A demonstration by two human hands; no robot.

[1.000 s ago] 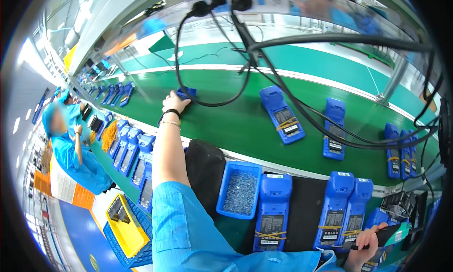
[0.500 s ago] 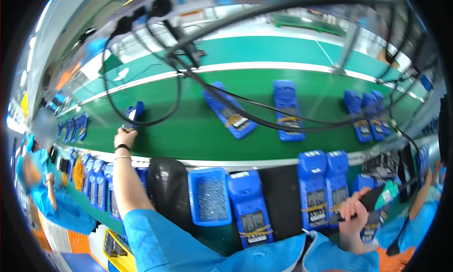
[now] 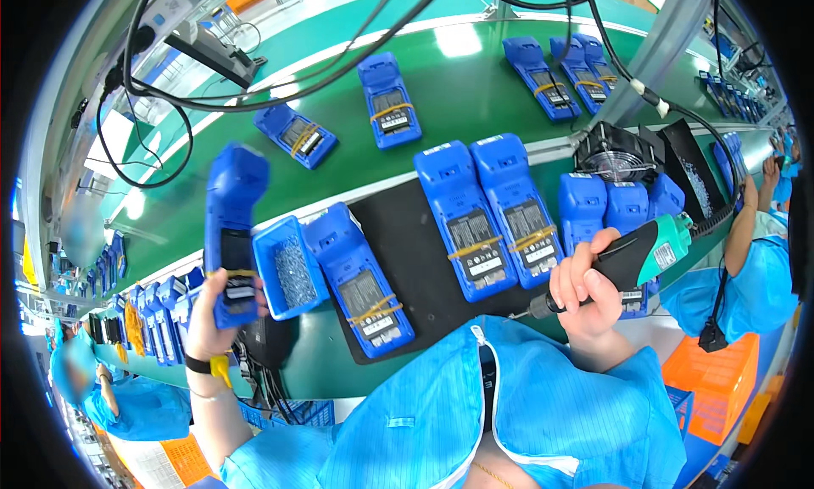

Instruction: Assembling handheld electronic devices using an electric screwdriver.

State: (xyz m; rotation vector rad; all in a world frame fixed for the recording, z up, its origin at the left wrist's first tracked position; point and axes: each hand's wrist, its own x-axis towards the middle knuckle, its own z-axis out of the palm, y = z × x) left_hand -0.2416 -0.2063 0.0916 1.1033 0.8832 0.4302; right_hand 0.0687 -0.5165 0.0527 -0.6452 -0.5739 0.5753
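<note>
My left hand (image 3: 209, 309) grips a blue handheld terminal (image 3: 234, 196) by its lower end, raised beside a blue bin (image 3: 302, 309) of small screws (image 3: 292, 273). My right hand (image 3: 588, 284) is wrapped round a black and green electric screwdriver (image 3: 632, 256), its bit pointing left over the bench edge. Just right of the bin, another blue terminal (image 3: 360, 285) lies with a yellow rubber band round its lower part. Two more banded terminals, one (image 3: 465, 222) beside the other (image 3: 519, 213), rest on a black mat (image 3: 403, 234).
Several terminals lie on the green conveyor belt (image 3: 318, 188) beyond the bench. A small fan (image 3: 615, 162) stands near a metal post (image 3: 657, 56). Black cables (image 3: 305, 90) hang across the upper view. Co-workers in blue sit at both sides, near an orange crate (image 3: 716, 383).
My left hand has come back from the far left of the belt and now holds a terminal up near the bin. The view has turned; my right hand still holds the screwdriver.
</note>
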